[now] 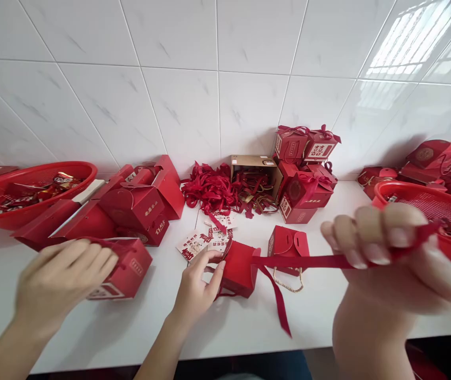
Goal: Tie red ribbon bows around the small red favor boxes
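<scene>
My left hand (197, 287) grips the left side of a small red gift box (240, 269) standing on the white table (229, 322). A red ribbon (308, 260) runs from that box to my right hand (391, 253), which is raised close to the camera and pinches the ribbon taut. A loose ribbon tail (280, 306) hangs towards the table's front edge. At the far left, another person's hand (59, 285) holds a separate red gift box (124, 269).
Red baskets of wrapped sweets sit at the far left (31, 174) and far right (419, 206). Flat and folded red boxes (138, 203), a ribbon pile (209, 187), a cardboard box (255, 163), finished tied boxes (304, 174), cards (205, 240) and a rope-handled box (288, 245) surround them.
</scene>
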{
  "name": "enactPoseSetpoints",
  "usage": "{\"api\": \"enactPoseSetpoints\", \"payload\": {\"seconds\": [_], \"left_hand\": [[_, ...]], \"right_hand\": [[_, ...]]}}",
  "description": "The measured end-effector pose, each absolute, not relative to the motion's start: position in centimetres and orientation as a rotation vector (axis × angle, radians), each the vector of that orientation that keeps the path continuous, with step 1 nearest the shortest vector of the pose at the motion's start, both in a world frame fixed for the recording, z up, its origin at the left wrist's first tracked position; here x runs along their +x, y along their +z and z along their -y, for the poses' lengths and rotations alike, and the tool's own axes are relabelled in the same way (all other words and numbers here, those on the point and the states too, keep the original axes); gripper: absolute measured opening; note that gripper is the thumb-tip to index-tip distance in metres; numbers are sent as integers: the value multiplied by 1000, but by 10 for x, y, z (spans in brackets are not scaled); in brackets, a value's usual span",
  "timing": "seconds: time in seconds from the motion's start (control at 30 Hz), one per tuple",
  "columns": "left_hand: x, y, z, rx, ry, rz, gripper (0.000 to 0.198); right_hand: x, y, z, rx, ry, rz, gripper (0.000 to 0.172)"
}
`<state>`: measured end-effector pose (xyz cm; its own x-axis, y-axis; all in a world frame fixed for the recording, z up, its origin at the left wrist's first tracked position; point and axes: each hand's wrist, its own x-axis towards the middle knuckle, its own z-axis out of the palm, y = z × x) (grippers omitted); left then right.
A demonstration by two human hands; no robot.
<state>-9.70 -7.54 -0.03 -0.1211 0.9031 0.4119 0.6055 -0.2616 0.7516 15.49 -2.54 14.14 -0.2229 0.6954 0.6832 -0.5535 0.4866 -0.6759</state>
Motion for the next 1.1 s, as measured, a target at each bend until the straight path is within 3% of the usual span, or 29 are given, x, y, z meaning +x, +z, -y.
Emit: {"api": "enactPoseSetpoints", "payload": {"seconds": [0.17,0.3,0.9,1.1], "left_hand": [[-91,-6,85,1513,1380,-1646,15],[-88,-9,93,1351,1438,-1631,20],[-77,-4,96,1338,1407,-1622,23],[-99,-1,74,1658,1013,-1878,20]], "right_hand": [[123,101,5,-662,1337,1800,25],[94,67,-1,-836,1310,2160,27],[76,47,-1,-874,1217,2368,23],[85,50,4,-834,1107,2296,20]]}}
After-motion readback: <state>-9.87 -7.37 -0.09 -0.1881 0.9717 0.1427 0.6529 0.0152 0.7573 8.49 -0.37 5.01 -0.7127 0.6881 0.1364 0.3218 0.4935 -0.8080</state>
